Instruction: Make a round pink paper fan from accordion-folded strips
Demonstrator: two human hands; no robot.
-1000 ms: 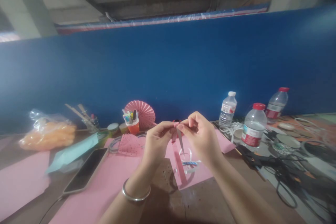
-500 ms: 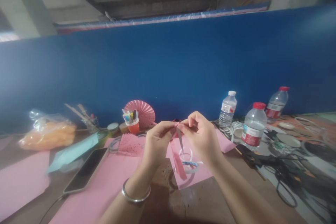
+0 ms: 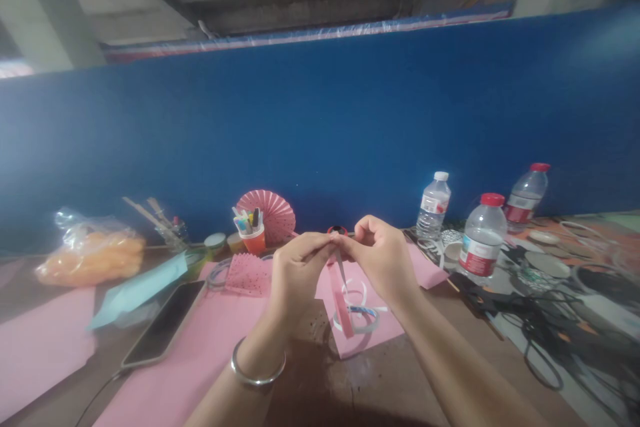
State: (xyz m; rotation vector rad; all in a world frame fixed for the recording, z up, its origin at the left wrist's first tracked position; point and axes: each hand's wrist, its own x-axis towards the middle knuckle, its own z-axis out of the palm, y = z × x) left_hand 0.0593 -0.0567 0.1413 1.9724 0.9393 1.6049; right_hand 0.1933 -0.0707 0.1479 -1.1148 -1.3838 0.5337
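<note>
My left hand (image 3: 300,273) and my right hand (image 3: 383,260) meet above the table, fingertips pinched together. Between them they grip the top of a folded pink paper strip (image 3: 341,303), which hangs down below the fingers. A narrow pale strip (image 3: 341,268) dangles beside it from the same fingertips; its upper end is hidden. Both hands are closed. Under the hanging strip, a pink sheet (image 3: 367,341) carries white rings and a blue-patterned loop (image 3: 364,312). A silver bangle (image 3: 257,373) circles my left wrist.
To the left are a phone (image 3: 165,323), pink paper (image 3: 200,353), a pen cup (image 3: 253,240), a pleated pink fan (image 3: 267,210) and a bag of orange material (image 3: 95,253). Bottles (image 3: 483,237) and tangled cables (image 3: 540,320) crowd the right. A blue partition (image 3: 320,120) stands behind.
My fingertips have drawn closer together. The folded pink strip has swung and turned slightly, and now hangs more visibly beneath my fingers.
</note>
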